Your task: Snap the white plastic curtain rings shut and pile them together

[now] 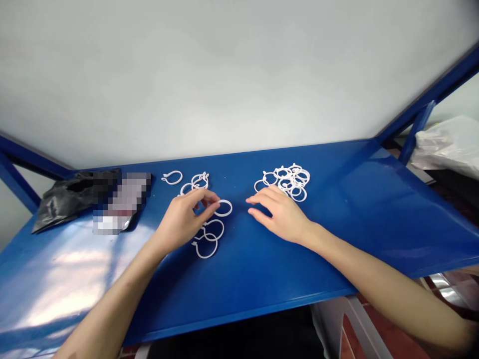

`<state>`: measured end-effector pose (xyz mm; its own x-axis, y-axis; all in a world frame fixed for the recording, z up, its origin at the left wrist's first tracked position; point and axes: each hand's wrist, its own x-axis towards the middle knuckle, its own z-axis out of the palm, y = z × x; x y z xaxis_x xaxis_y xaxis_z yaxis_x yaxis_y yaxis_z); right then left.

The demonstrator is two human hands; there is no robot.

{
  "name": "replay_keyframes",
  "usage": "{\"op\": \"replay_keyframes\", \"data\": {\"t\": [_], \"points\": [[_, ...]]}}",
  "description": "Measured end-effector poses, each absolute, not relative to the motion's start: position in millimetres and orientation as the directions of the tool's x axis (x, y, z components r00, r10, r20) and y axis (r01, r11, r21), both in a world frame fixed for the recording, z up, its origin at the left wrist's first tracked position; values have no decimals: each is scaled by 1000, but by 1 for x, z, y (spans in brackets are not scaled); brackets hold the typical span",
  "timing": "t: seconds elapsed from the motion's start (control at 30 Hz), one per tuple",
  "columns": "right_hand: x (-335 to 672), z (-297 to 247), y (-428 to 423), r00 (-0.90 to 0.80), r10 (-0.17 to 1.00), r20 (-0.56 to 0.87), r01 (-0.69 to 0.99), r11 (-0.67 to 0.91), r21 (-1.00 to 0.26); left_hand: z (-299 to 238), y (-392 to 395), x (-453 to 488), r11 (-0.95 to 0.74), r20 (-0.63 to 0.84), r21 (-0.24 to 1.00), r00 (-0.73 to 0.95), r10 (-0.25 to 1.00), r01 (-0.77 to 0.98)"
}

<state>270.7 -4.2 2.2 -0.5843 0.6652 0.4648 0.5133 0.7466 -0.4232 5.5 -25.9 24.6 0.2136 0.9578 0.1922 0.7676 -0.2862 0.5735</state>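
**Two hands among white plastic rings on a blue table**

In the head view, I see my left hand (183,219) at the centre of the frame, palm down on the glossy blue table top (374,209). Its thumb and forefinger pinch a thin white plastic ring (223,208) that lies just right of the fingertips, against the table. Below that hand lie a few more loose white rings (207,239), partly under the fingers, and above it, toward the upper left, a small scatter of rings (189,182) spreads out.

My right hand (282,214) sits just right of centre, palm down, fingers loosely spread and holding nothing; the fingertips point left, near the pinched ring but apart from it. Right behind this hand lies a tangled pile of white rings (290,179), touching its knuckles or nearly so; I cannot tell which.

At the left edge, a crumpled black plastic bag (67,199) rests on the table. At the far right, a white plastic bag (449,144) lies beyond the blue frame.
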Motion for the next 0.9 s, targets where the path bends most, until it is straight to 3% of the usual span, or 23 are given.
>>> {"op": "replay_keyframes", "data": {"t": [0.2,0.37,0.6,0.73,0.9], "points": [[263,0,-19,-626,659,416,302,697,-650,22,-35,25,-247,137,792,231,963,559],[259,0,-24,-555,638,534,287,749,-597,17,-44,35,-150,39,928,313,949,340],[259,-4,-25,-504,621,600,263,772,-578,15,-45,37,-66,17,985,288,958,161],[259,0,-24,-488,621,613,247,772,-586,14,-42,38,13,-56,984,234,971,179],[258,2,-24,-471,634,613,196,753,-628,14,-41,42,-8,-25,976,148,989,219]]}}
